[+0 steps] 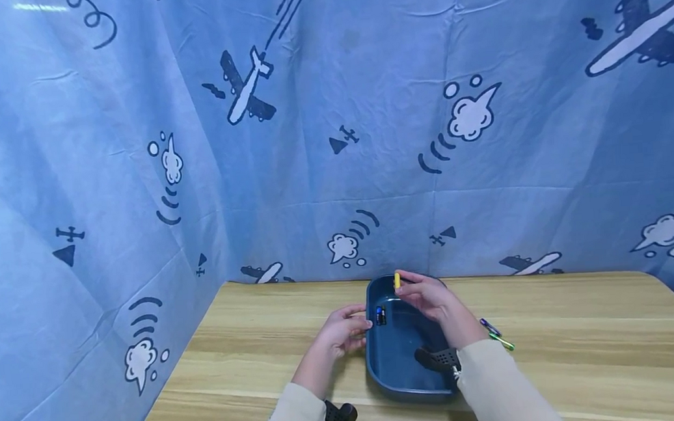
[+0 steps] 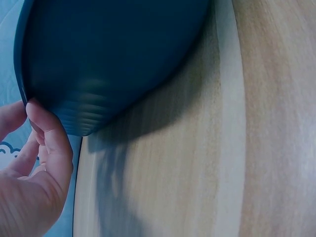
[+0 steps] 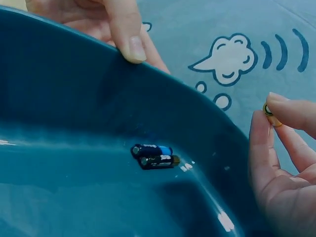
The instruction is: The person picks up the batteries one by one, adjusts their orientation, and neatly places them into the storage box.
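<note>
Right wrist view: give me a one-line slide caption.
Two batteries lie in a blue basin gripped by the left hand, while the right hand pinches a small yellow cylinder.

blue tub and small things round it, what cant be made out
- Lettering on the two batteries: blurred, right wrist view; too small, head view.
- Yellow cylinder: mostly hidden by the right grip, right wrist view.
- Purple item and green item: markings too small, head view.
- Blue tub's inside: hidden by its outer wall, left wrist view.
- Its right rim: partly hidden by right forearm, head view.
</note>
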Motion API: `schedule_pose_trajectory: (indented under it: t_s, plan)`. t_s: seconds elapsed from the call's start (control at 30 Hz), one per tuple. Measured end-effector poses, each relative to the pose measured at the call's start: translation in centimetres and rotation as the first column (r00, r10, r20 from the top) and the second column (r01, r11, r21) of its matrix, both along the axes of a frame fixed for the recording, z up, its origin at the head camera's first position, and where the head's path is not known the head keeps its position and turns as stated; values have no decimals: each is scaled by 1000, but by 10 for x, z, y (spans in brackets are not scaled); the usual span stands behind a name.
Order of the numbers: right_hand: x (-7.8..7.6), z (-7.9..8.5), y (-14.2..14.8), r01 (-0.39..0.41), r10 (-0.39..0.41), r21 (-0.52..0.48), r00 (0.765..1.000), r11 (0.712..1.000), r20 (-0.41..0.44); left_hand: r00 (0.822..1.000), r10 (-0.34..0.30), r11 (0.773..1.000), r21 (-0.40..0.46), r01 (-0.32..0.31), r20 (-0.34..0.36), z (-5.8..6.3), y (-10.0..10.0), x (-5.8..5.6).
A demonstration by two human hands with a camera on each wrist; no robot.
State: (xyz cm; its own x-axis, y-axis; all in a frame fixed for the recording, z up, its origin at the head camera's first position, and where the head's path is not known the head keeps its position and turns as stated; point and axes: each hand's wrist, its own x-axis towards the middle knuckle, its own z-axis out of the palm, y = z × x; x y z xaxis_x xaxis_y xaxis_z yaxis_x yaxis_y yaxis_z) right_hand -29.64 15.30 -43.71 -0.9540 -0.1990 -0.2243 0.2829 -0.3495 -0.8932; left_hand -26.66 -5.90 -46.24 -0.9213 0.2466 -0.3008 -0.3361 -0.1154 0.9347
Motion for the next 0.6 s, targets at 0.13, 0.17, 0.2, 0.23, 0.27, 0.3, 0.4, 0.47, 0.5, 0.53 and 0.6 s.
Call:
schedule_pose_trajectory:
  t_s: [0.13,0.17,0.2,0.23,0.27,0.3,0.4,0.47,0.5,0.53,0.6]
  plan:
    - [0,-7,-2,7,-8,22,1000,1000,4,1000,0,1000,-6,0,-2,-1,0,-1]
    - [0,-8,-2,8,-8,29,1000,1000,1,1000,1,1000,-6,-1,-1,-2,0,-1]
    - [-1,-9,-2,10,-10,39,1000,999,0,1000,1,1000,-7,-1,-3,-2,0,-1]
    - [-1,-10,-3,18,-18,47,1000,999,2,1000,3,1000,-8,-3,-3,-2,0,-1]
    - [-2,-12,-4,13,-13,59,1000,998,-5,1000,5,1000,-10,-5,-3,-2,0,-2]
    - [-2,-13,-5,13,-12,68,1000,998,-10,1000,6,1000,-9,-6,-3,-2,0,-2]
    - [-4,-15,-8,6,-2,139,1000,990,-30,1000,6,1000,-7,-6,-5,-2,-1,-2]
    - [-5,-17,-11,1,6,194,999,981,-35,1000,5,1000,-6,-5,-6,-2,-1,-2]
    - [-5,-17,-12,6,0,219,1000,976,-30,1000,4,1000,-7,-4,-5,-2,-1,-1]
    - [-5,-18,-14,8,-1,248,1000,969,-26,1000,2,1000,-8,-2,-5,-2,0,-1]
    - [-6,-19,-15,10,-6,291,1000,957,-13,1000,1,1000,-16,-1,-3,-1,0,-1]
